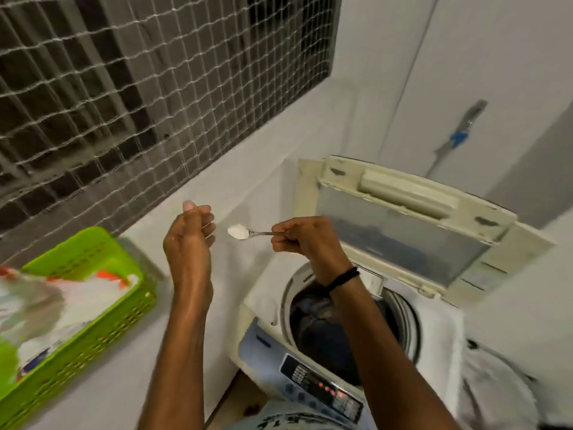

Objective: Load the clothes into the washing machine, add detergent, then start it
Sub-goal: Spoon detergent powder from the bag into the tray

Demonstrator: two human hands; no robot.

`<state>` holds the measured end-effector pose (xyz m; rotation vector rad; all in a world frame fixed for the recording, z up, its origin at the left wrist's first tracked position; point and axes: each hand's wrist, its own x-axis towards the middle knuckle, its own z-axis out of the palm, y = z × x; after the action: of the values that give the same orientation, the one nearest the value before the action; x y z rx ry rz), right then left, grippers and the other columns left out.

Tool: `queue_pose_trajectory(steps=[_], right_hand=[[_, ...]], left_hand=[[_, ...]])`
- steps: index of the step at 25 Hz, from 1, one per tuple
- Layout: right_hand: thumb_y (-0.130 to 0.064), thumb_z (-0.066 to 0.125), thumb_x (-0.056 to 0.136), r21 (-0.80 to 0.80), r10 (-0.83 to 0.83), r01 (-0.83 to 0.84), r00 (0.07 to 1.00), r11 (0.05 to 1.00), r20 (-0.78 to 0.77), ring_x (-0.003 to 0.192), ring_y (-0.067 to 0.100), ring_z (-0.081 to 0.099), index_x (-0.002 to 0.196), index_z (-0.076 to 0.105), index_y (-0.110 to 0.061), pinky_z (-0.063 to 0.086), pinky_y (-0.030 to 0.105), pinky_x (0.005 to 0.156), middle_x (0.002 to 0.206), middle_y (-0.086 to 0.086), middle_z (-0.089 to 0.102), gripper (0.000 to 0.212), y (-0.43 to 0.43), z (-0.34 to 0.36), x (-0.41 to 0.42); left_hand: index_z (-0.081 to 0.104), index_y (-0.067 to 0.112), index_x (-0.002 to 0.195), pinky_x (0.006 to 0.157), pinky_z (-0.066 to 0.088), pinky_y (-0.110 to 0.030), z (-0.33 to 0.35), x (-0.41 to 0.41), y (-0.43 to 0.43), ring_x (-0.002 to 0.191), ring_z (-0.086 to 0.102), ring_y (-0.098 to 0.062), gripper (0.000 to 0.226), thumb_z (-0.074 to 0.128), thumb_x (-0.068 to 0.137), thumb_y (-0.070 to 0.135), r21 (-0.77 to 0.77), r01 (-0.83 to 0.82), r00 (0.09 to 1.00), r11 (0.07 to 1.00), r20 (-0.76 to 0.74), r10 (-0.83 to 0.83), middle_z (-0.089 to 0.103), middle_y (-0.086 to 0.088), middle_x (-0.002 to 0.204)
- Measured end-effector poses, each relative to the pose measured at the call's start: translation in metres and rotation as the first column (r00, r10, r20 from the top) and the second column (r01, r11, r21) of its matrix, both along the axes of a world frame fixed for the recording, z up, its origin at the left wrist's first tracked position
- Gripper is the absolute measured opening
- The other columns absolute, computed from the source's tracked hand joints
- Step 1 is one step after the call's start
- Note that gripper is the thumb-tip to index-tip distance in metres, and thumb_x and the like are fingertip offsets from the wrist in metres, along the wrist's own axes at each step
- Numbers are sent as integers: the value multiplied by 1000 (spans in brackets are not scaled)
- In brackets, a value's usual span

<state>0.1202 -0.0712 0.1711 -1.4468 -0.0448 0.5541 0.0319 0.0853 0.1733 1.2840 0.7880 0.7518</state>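
Observation:
A white top-loading washing machine [266, 308] stands at lower right with its lid [400, 234] raised. Dark clothes [325, 333] lie inside the drum. My right hand [300, 235] grips a small metal spoon [245, 233] heaped with white detergent powder, held to the left of the drum opening, over the white ledge. My left hand [190, 235] hovers just left of the spoon, fingers loosely curled, holding nothing. A detergent bag [46, 308] lies in a green basket [102, 333] at the left.
The machine's control panel [322, 389] with red lights faces me at the bottom. A netted window grille [139, 88] fills the upper left. A white wall and a pipe with a blue valve [458, 138] are behind the machine.

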Motion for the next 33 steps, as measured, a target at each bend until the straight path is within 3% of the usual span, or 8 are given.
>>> queue_pose_trajectory(steps=[3, 6, 13, 17, 20, 22, 27, 33], right_hand=[[10, 45, 87, -44, -102, 100, 994, 994, -41, 74, 34, 71, 85, 72, 7, 61, 36, 78, 82, 28, 70, 28, -37, -28, 18], [10, 47, 87, -115, -205, 196, 976, 974, -74, 76, 32, 71, 83, 73, 3, 60, 37, 81, 83, 25, 72, 28, -74, -60, 37], [11, 52, 82, -290, -461, 399, 868, 870, -186, 85, 36, 71, 76, 75, -5, 57, 45, 91, 93, 26, 73, 28, -162, -156, 77], [-17, 67, 74, -544, -486, 347, 864, 764, -133, 94, 36, 71, 67, 76, -19, 57, 49, 90, 90, 12, 76, 11, -192, -215, 87], [-15, 69, 81, -692, -418, 348, 905, 632, 74, 103, 32, 68, 97, 79, -16, 50, 31, 96, 105, 12, 75, 18, -188, -221, 77], [-6, 63, 85, -749, -310, 331, 934, 573, 176, 107, 33, 66, 109, 75, -13, 48, 32, 95, 113, 14, 73, 29, -182, -227, 72], [0, 55, 88, -773, -138, 297, 954, 560, 267, 113, 30, 63, 121, 68, -14, 46, 35, 101, 120, 12, 69, 38, -176, -229, 64], [-1, 56, 91, -740, -71, 350, 922, 574, 381, 118, 28, 60, 124, 64, -10, 41, 33, 104, 124, 12, 66, 35, -173, -227, 60]], left_hand=[[72, 22, 91, 79, 52, -29, -23, 31, -27, 89, 68, -18, 39, 47, 99, 51, -68, 129, 990, 989, -54, -133, 73, -3, 95], [71, 16, 96, 78, 53, -31, -56, 70, -50, 89, 67, -22, 44, 48, 99, 53, -301, 242, 953, 923, -106, -284, 72, -8, 98], [59, 4, 121, 88, 54, -41, -154, 140, -104, 102, 60, -34, 56, 52, 95, 53, -839, 251, 836, 483, -63, -545, 61, -23, 113], [51, 2, 135, 101, 48, -45, -198, 162, -136, 121, 53, -39, 70, 53, 93, 57, -894, 182, 799, 409, -108, -592, 51, -27, 134], [44, 2, 140, 104, 45, -48, -219, 169, -153, 129, 47, -42, 77, 57, 90, 59, -910, 144, 788, 390, -133, -601, 42, -29, 144], [41, 2, 142, 104, 44, -49, -231, 169, -160, 132, 44, -42, 80, 58, 90, 60, -914, 135, 784, 382, -137, -606, 39, -28, 147], [37, 3, 145, 96, 46, -48, -241, 167, -166, 131, 45, -42, 80, 57, 91, 59, -919, 145, 770, 367, -128, -625, 41, -27, 147], [35, 5, 148, 105, 44, -48, -245, 170, -164, 131, 46, -41, 79, 54, 92, 58, -924, 161, 762, 347, -107, -639, 40, -26, 148]])
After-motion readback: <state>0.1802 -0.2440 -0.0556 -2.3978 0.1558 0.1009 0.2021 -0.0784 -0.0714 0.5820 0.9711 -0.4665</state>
